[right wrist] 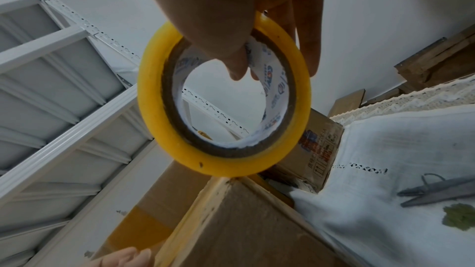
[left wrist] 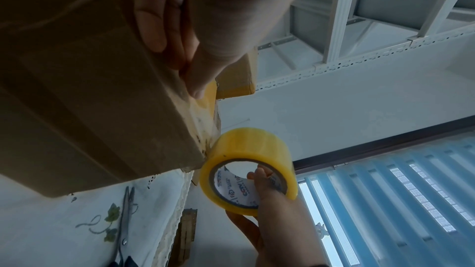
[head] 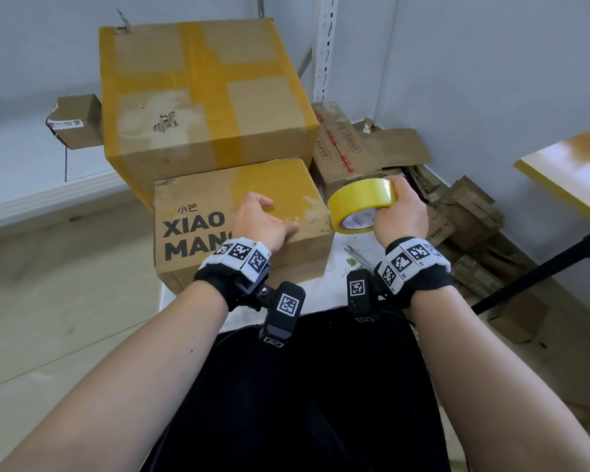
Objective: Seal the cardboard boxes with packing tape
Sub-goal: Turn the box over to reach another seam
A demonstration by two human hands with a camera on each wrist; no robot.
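My left hand (head: 263, 221) lies on top of the small cardboard box (head: 198, 212) printed "XIAO MAN…", fingers fairly straight on the yellow-taped patch, thumb along the near top edge; my wrist covers the end of the lettering. From the left wrist view the fingers (left wrist: 156, 17) press the box's upper edge, but my palm blocks much of that picture and I cannot make out a free tape end. My right hand (head: 401, 212) grips the roll of yellow packing tape (head: 361, 207), thumb hooked inside the core and fingers curled over the outside, holding it just off the box's right top corner; whether roll and corner touch I cannot tell. The print inside the core is too blurred to read. Behind stands a larger taped box (head: 201, 93), its base hidden by the small one. A pair of scissors (head: 358, 257) lies on the white embroidered cloth (head: 341, 281) to the right, partly covered by my right wrist. Flattened cartons (head: 467, 212) pile by the wall, cut off by a table edge (head: 566, 175).
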